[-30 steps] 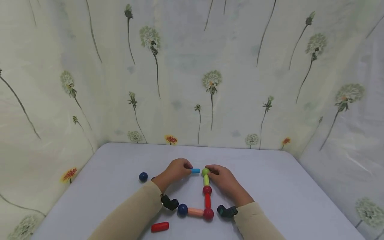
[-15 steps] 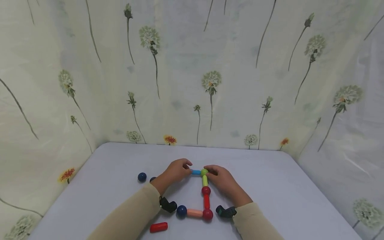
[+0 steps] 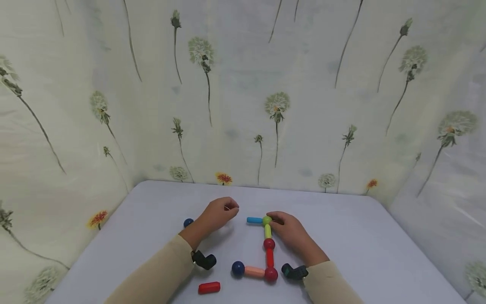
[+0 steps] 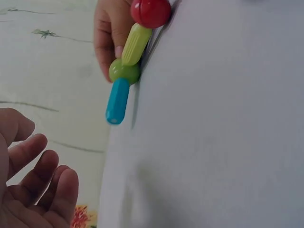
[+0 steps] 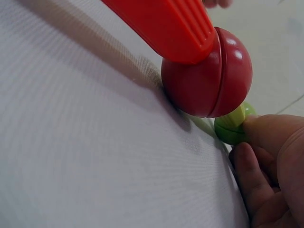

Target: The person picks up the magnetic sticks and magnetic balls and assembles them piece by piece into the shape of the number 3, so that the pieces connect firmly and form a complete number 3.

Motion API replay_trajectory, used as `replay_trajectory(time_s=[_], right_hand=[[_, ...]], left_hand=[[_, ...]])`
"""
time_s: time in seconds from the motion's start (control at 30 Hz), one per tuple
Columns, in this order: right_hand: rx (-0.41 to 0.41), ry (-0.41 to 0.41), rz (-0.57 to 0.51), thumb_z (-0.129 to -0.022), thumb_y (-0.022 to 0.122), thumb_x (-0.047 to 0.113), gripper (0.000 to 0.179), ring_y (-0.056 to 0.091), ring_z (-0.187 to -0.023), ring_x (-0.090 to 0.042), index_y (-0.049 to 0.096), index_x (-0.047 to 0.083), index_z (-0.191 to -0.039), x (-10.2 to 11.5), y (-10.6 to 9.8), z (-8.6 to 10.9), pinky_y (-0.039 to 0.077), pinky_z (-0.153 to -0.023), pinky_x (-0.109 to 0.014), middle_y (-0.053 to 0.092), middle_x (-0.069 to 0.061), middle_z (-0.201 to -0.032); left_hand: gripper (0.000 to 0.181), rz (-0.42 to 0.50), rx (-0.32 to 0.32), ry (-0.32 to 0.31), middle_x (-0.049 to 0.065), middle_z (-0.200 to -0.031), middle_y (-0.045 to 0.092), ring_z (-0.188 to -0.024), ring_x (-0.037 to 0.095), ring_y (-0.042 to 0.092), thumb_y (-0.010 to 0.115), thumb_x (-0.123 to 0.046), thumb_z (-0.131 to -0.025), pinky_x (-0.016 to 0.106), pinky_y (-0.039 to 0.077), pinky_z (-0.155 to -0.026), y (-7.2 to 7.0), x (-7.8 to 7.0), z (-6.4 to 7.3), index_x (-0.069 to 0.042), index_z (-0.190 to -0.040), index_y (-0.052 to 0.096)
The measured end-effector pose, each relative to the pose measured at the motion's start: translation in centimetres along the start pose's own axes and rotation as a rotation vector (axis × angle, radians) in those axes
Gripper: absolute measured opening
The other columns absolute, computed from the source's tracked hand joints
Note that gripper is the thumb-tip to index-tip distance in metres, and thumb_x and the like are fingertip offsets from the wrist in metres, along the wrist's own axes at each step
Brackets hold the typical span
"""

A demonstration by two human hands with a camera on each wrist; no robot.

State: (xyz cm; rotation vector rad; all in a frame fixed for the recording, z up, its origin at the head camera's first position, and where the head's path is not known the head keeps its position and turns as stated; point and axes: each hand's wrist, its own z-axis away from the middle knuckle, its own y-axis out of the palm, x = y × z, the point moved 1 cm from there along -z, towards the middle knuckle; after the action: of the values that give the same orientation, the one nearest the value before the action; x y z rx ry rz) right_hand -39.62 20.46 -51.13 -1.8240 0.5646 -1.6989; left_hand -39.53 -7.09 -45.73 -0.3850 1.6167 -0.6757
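Observation:
My right hand [image 3: 290, 230] pinches the green ball [image 3: 267, 220] at the far end of a chain of balls and rods. A blue rod [image 3: 255, 220] sticks out leftward from that ball. Toward me run a yellow-green rod [image 3: 268, 231], a red ball [image 3: 269, 243], a red rod [image 3: 270, 257] and another red ball [image 3: 271, 274]. From there a pink rod [image 3: 254, 272] leads left to a dark blue ball [image 3: 238, 269]. My left hand [image 3: 218, 214] is left of the blue rod, apart from it, its fingers loosely bent around nothing, as the left wrist view [image 4: 40, 175] shows.
A loose red rod [image 3: 209, 288] lies near the front, beside my left sleeve. Another dark blue ball [image 3: 188, 222] shows partly behind the left wrist. The white table [image 3: 341, 236] ends at a flower-patterned curtain [image 3: 235, 105] at the back and sides.
The blue rod has joined the green ball. My left hand has let go of the rod and drawn back left, while the right hand keeps hold of the ball. The head view has shifted slightly.

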Motion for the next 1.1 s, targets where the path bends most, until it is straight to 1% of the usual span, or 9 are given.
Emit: replay_trajectory(time_s=[0.13, 0.23, 0.33, 0.43, 0.6, 0.7, 0.83, 1.0, 1.1], right_hand=[[0.003, -0.014, 0.002, -0.102, 0.07, 0.029, 0.035, 0.059, -0.134, -0.027, 0.067, 0.027, -0.137, 0.0, -0.3, 0.2, 0.047, -0.111, -0.055, 0.069, 0.003, -0.135], [-0.003, -0.018, 0.013, -0.102, 0.07, 0.029, 0.035, 0.059, -0.134, -0.027, 0.067, 0.026, -0.137, -0.1, -0.4, 0.2, 0.047, -0.111, -0.055, 0.069, 0.003, -0.135], [-0.007, -0.01, 0.01, -0.101, 0.07, 0.028, 0.035, 0.059, -0.133, -0.025, 0.067, 0.027, -0.136, -0.1, -0.5, 0.2, 0.047, -0.112, -0.054, 0.069, 0.004, -0.135], [-0.009, -0.019, -0.005, -0.101, 0.07, 0.027, 0.034, 0.06, -0.132, -0.024, 0.068, 0.027, -0.135, -0.1, -0.3, 0.2, 0.047, -0.111, -0.053, 0.069, 0.004, -0.133], [0.0, -0.04, -0.001, -0.101, 0.07, 0.027, 0.033, 0.063, -0.127, -0.022, 0.068, 0.026, -0.135, 0.1, 0.2, 0.1, 0.049, -0.11, -0.051, 0.07, 0.004, -0.13], [-0.003, -0.037, 0.002, -0.101, 0.07, 0.026, 0.034, 0.062, -0.128, -0.022, 0.068, 0.027, -0.135, 0.2, 0.3, 0.0, 0.049, -0.11, -0.051, 0.07, 0.005, -0.131], [-0.01, -0.025, 0.005, -0.101, 0.07, 0.026, 0.034, 0.061, -0.129, -0.023, 0.068, 0.028, -0.135, 0.2, 0.4, 0.0, 0.048, -0.11, -0.052, 0.069, 0.005, -0.132], [-0.016, -0.014, 0.018, -0.102, 0.07, 0.026, 0.034, 0.061, -0.13, -0.024, 0.068, 0.027, -0.136, 0.1, 0.3, 0.3, 0.048, -0.11, -0.053, 0.069, 0.003, -0.133], [-0.021, -0.007, 0.015, -0.102, 0.069, 0.026, 0.035, 0.061, -0.132, -0.025, 0.067, 0.026, -0.136, 0.3, 0.2, 0.5, 0.048, -0.111, -0.053, 0.069, 0.003, -0.135]], left_hand=[[0.018, -0.009, -0.022, 0.004, -0.003, -0.104, 0.069, -0.098, 0.018, 0.062, 0.064, -0.03, -0.104, 0.039, 0.057, -0.089, -1.9, 0.5, 0.7, -0.017, -0.115, 0.071], [0.016, 0.006, -0.043, -0.001, -0.002, -0.105, 0.069, -0.099, 0.019, 0.062, 0.065, -0.03, -0.104, 0.04, 0.057, -0.09, -3.4, 1.1, 0.9, -0.018, -0.113, 0.071], [0.014, 0.005, -0.051, -0.002, -0.001, -0.107, 0.07, -0.1, 0.019, 0.063, 0.065, -0.03, -0.104, 0.04, 0.056, -0.09, -4.9, 1.9, 1.0, -0.019, -0.111, 0.071], [0.016, -0.015, -0.043, -0.008, -0.001, -0.108, 0.07, -0.101, 0.019, 0.063, 0.065, -0.029, -0.104, 0.041, 0.055, -0.09, -6.3, 3.1, 1.3, -0.017, -0.113, 0.071], [0.021, -0.034, -0.015, -0.051, 0.001, -0.11, 0.069, -0.102, 0.02, 0.063, 0.065, -0.027, -0.103, 0.04, 0.055, -0.089, -8.2, 5.7, 2.5, -0.012, -0.118, 0.071], [0.022, -0.054, 0.011, -0.062, 0.001, -0.112, 0.069, -0.103, 0.02, 0.063, 0.067, -0.027, -0.102, 0.04, 0.056, -0.086, -8.9, 7.1, 3.3, -0.013, -0.119, 0.071], [0.027, -0.066, 0.046, -0.071, 0.003, -0.119, 0.068, -0.108, 0.022, 0.064, 0.072, -0.029, -0.098, 0.041, 0.056, -0.084, -9.5, 8.5, 4.4, -0.015, -0.121, 0.07], [0.037, -0.04, 0.06, -0.058, 0.007, -0.127, 0.067, -0.115, 0.026, 0.064, 0.079, -0.03, -0.093, 0.044, 0.055, -0.085, -9.8, 9.9, 5.1, -0.015, -0.125, 0.068], [0.043, -0.029, 0.079, -0.049, 0.007, -0.129, 0.067, -0.116, 0.026, 0.065, 0.082, -0.029, -0.091, 0.046, 0.056, -0.088, -9.6, 10.3, 5.2, -0.016, -0.128, 0.067]])
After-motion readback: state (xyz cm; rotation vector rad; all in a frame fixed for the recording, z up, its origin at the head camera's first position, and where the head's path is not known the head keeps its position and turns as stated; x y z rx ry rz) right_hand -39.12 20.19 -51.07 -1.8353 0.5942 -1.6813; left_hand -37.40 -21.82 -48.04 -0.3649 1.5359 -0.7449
